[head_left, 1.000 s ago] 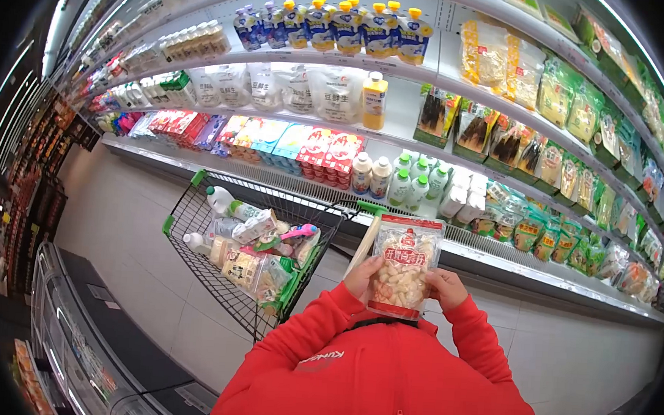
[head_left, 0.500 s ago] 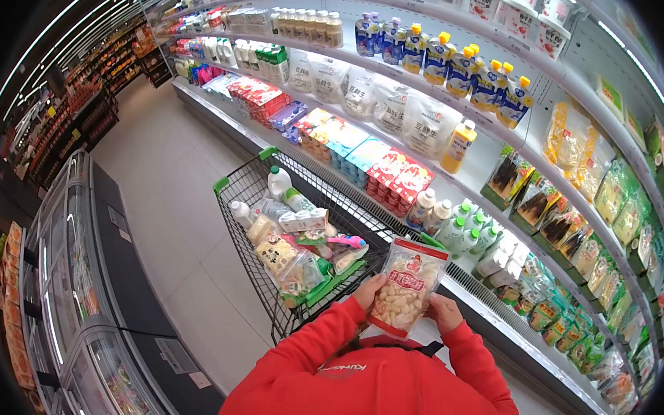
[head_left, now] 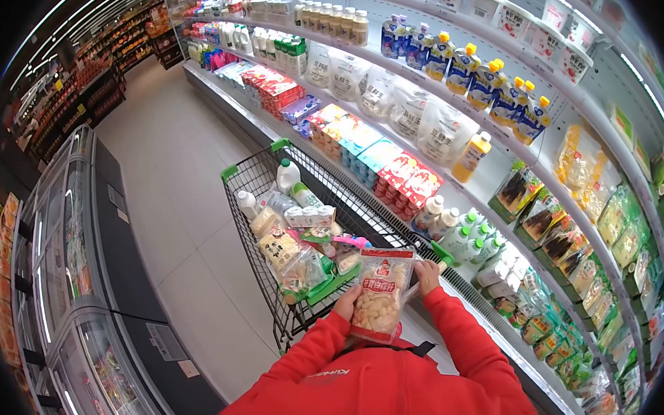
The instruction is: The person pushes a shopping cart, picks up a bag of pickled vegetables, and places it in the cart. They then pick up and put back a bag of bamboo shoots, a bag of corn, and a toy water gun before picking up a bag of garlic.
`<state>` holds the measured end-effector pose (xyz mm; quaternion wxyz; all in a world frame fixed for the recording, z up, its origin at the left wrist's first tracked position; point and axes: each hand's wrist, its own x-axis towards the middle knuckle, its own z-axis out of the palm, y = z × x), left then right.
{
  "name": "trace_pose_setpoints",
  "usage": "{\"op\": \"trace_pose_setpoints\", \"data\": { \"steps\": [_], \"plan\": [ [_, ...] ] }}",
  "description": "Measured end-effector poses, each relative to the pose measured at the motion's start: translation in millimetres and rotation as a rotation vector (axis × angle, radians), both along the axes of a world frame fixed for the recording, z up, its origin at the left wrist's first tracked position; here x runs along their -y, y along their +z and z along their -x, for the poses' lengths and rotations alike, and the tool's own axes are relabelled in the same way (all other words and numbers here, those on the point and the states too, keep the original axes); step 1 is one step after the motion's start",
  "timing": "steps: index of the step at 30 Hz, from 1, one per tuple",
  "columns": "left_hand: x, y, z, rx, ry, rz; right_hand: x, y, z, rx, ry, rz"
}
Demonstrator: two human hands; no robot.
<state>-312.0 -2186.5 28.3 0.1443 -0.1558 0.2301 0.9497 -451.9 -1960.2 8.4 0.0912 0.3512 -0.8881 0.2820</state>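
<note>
In front of my chest is a clear snack bag (head_left: 382,293) of pale, nut-like pieces, with a red top band and a red label facing up. My left hand (head_left: 347,303) grips its left edge, fingers closed and partly hidden behind it. At the upper right edge of the bag, my right hand (head_left: 426,276) is closed with its fingertips on the plastic, close to the green corner of the cart. Just beyond the bag stands a black wire shopping cart (head_left: 256,260) holding bottles, packaged food and a green-edged bag.
A long chilled shelf (head_left: 276,132) curves along the right, stocked with cartons, pouches, a yellow-capped bottle (head_left: 472,157) and green-capped bottles (head_left: 476,239). Glass-topped freezers (head_left: 71,245) line the left. Tiled floor (head_left: 186,229) runs between them.
The bag has shifted left and stands more upright. My right hand has moved up along its right edge. My left hand still holds the left side. The view has turned slightly.
</note>
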Motion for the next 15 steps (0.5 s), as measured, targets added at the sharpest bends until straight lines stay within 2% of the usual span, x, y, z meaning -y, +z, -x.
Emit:
{"op": "trace_pose_setpoints", "data": {
  "steps": [2, 5, 6, 9, 10, 14, 15],
  "plan": [
    [2, -1, -7, 0.042, 0.019, -0.066, -3, 3, -4, 0.290, -0.005, 0.131],
    [4, 7, -13, 0.057, 0.036, -0.015, 2, 14, -15, 0.529, -0.111, 0.287],
    [6, 8, -10, 0.053, 0.033, -0.017, 0, 16, -12, 0.524, -0.056, 0.255],
    [7, 13, -13, 0.079, 0.030, -0.089, -1, 16, -7, 0.260, 0.104, -0.033],
    [8, 17, -16, 0.098, 0.037, -0.117, 0, 18, -9, 0.262, 0.086, -0.062],
    [16, -16, -18, 0.044, 0.061, -0.158, 11, 31, -18, 0.197, 0.038, -0.184],
    [18, -4, -20, 0.063, 0.045, -0.131, 13, 31, -18, 0.162, 0.040, -0.205]
  ]
}}
